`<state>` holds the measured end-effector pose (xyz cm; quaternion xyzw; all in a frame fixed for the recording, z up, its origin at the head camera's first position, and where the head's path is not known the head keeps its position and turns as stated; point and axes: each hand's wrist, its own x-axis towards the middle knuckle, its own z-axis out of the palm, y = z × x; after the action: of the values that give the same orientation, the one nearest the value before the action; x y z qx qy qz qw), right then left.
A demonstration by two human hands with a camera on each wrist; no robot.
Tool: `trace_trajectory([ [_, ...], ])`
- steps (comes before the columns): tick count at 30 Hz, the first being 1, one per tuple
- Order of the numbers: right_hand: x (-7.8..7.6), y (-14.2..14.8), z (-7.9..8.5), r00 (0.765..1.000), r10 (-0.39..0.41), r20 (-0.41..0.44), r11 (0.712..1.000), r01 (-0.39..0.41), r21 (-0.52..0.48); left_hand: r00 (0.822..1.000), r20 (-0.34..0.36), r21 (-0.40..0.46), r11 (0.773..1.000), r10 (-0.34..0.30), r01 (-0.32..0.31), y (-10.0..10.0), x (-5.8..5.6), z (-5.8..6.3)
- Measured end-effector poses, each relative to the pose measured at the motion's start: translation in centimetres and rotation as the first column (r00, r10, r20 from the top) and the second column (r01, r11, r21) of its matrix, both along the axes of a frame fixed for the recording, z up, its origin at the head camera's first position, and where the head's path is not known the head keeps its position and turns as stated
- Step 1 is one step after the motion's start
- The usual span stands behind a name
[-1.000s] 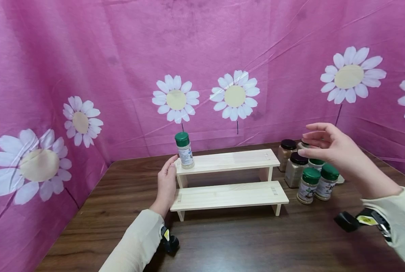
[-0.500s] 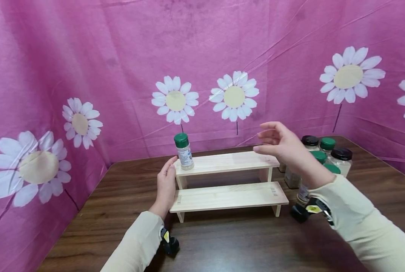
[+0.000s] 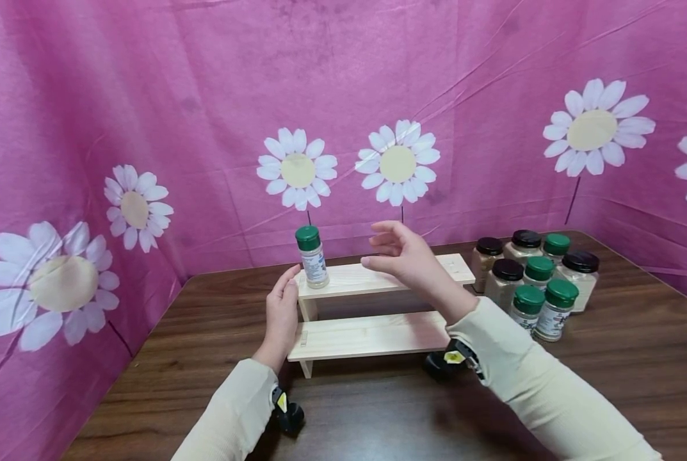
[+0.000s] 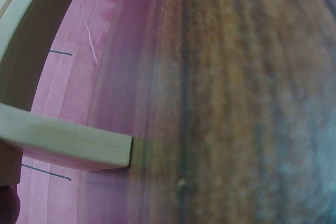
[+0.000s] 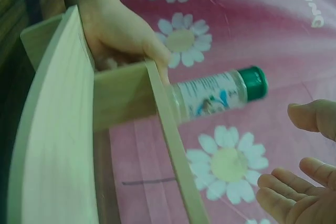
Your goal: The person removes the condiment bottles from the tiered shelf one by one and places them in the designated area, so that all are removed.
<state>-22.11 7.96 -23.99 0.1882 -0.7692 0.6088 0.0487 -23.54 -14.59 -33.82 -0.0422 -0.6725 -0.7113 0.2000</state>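
Observation:
A pale wooden two-tier rack [image 3: 372,334] stands on the table. At the left end of its upper tier, a small spice bottle [image 3: 314,267] with a green cap stands upright. My left hand [image 3: 281,314] touches the rack's left end, close beside the bottle; in the right wrist view its fingers are partly hidden by the wood. Above the upper tier, to the right of the bottle, my right hand [image 3: 403,259] hovers with thumb and fingers parted and nothing between them. The right wrist view shows the bottle [image 5: 210,96] apart from my right fingertips [image 5: 270,179].
Several spice jars stand grouped right of the rack, among them a black-lidded jar [image 3: 503,282] and a green-capped bottle [image 3: 555,310]. The dark wooden table [image 3: 205,358] meets a pink daisy-print cloth [image 3: 343,77] behind. Black cameras sit on both wrists.
My right hand has swept left from above the jars to above the rack's upper tier, uncovering the jar group. My left hand and the bottle on the rack stay put.

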Motion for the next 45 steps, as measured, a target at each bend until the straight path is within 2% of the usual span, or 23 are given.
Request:
trace_trajectory([
  [13, -1.1, -5.4, -2.3, 0.999, -0.022, 0.04, 0.999, 0.021, 0.027, 1.0, 0.004, 0.007, 1.0, -0.016, 0.016, -0.1, 0.2, -0.1],
  [20, -1.5, -7.1, -2.9, 0.998, -0.005, 0.069, 1.0, 0.005, -0.001, 1.0, 0.003, 0.013, 1.0, -0.019, 0.019, 0.1, 0.2, 0.0],
  [25, -1.9, -7.6, -3.1, 0.998, 0.017, 0.059, 0.999, -0.015, -0.03, 1.0, 0.003, 0.015, 1.0, -0.026, 0.026, 0.2, 0.1, 0.1],
  [32, -2.1, -8.4, -3.2, 1.0, 0.03, 0.008, 0.998, -0.031, 0.059, 1.0, 0.003, 0.011, 1.0, -0.012, 0.012, 0.0, 0.1, 0.2],
  [38, -2.0, -8.8, -3.4, 0.999, 0.002, -0.036, 0.991, 0.003, 0.136, 1.0, 0.004, -0.002, 1.0, -0.011, 0.011, 0.0, 0.0, 0.0],
  [45, -1.9, -8.9, -3.3, 0.998, -0.026, -0.065, 0.991, 0.035, 0.13, 1.0, -0.008, -0.016, 1.0, -0.001, 0.001, -0.2, -0.1, 0.0],
])
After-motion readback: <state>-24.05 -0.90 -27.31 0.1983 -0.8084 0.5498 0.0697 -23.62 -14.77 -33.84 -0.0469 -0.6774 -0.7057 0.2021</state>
